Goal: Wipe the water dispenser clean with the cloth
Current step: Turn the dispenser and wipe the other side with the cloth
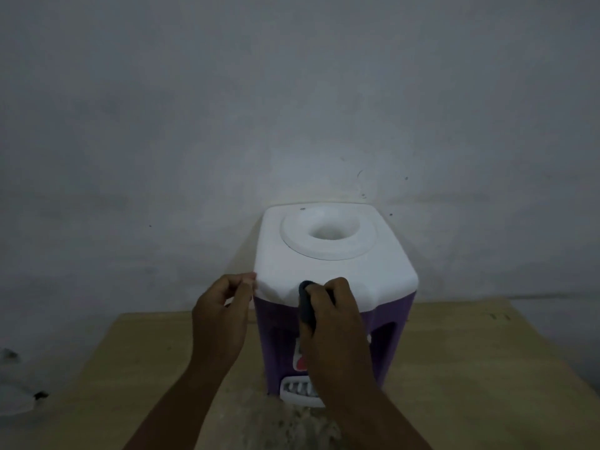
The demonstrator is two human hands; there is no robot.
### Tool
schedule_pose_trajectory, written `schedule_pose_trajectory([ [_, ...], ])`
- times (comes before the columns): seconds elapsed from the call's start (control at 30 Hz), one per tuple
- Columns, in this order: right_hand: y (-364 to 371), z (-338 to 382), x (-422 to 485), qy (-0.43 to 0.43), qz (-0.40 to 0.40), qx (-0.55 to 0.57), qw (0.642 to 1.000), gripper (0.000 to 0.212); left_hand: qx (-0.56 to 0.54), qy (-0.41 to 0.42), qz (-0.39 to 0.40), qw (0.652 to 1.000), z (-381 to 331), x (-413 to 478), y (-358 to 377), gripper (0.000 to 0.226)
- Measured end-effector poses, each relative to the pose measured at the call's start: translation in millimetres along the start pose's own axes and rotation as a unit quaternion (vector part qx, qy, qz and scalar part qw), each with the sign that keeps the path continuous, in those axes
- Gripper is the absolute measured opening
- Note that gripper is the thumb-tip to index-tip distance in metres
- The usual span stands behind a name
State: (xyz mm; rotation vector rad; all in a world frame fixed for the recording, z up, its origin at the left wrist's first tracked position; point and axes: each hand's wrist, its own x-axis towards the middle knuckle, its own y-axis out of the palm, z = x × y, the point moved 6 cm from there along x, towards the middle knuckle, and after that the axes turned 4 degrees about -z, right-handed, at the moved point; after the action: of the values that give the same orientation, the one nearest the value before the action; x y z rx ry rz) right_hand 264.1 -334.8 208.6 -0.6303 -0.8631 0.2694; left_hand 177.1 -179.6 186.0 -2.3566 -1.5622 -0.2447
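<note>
A small water dispenser (363,254) with a white top and a purple body stands on a wooden table, its back near the wall. The top has a round bottle socket. My right hand (334,316) grips a dark cloth (306,303) against the front edge of the white top. My left hand (224,313) has curled fingers touching the top's front left corner; whether it pinches anything is unclear. My right forearm hides much of the taps and the white drip tray (295,389).
The wooden table (470,368) stretches to both sides of the dispenser. A grey wall (292,108) rises right behind it. Something white and crumpled (16,384) lies at the left edge, off the table. Pale smudges mark the tabletop in front of the drip tray.
</note>
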Motion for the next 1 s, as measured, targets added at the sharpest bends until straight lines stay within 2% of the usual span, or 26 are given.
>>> schedule_pose_trajectory([
  [0.1, 18, 22, 3, 0.002, 0.0, 0.005, 1.0, 0.024, -0.062, -0.032, 0.061, 0.996, -4, 7, -3, 0.02],
  [0.17, 41, 43, 6, 0.017, 0.015, 0.013, 1.0, 0.021, -0.062, -0.023, 0.075, 0.995, -7, 12, -14, 0.02],
  [0.27, 64, 61, 12, 0.046, 0.024, 0.019, 0.998, 0.017, -0.002, 0.044, 0.03, 0.999, -12, 14, -32, 0.016],
  [0.33, 71, 67, 17, 0.095, 0.047, 0.055, 0.993, 0.022, 0.008, 0.056, -0.008, 0.998, -11, 14, -45, 0.021],
  [0.5, 66, 71, 22, 0.244, 0.086, 0.236, 0.937, 0.04, -0.037, 0.019, 0.056, 0.998, -4, 16, -47, 0.026],
  [0.57, 62, 72, 24, 0.276, 0.099, 0.305, 0.906, 0.049, -0.053, 0.004, 0.109, 0.993, -10, 15, -38, 0.027],
  [0.63, 53, 70, 32, 0.291, 0.087, 0.322, 0.897, 0.052, -0.06, 0.017, 0.159, 0.985, -21, 14, -25, 0.026],
  [0.7, 47, 63, 43, 0.308, 0.081, 0.312, 0.895, 0.044, -0.055, 0.035, 0.183, 0.981, -32, 21, -11, 0.026],
  [0.77, 45, 59, 49, 0.32, 0.112, 0.287, 0.896, 0.036, -0.038, 0.064, 0.196, 0.978, -42, 32, 1, 0.02],
  [0.87, 31, 50, 59, 0.315, 0.126, 0.251, 0.907, 0.048, -0.041, 0.085, 0.251, 0.963, -58, 40, 20, 0.021],
  [0.93, 14, 37, 68, 0.295, 0.1, 0.17, 0.935, 0.048, 0.003, 0.121, 0.305, 0.945, -65, 38, 34, 0.024],
  [1.0, -1, 23, 74, 0.262, 0.076, 0.039, 0.961, 0.044, 0.068, 0.157, 0.372, 0.912, -63, 37, 47, 0.027],
])
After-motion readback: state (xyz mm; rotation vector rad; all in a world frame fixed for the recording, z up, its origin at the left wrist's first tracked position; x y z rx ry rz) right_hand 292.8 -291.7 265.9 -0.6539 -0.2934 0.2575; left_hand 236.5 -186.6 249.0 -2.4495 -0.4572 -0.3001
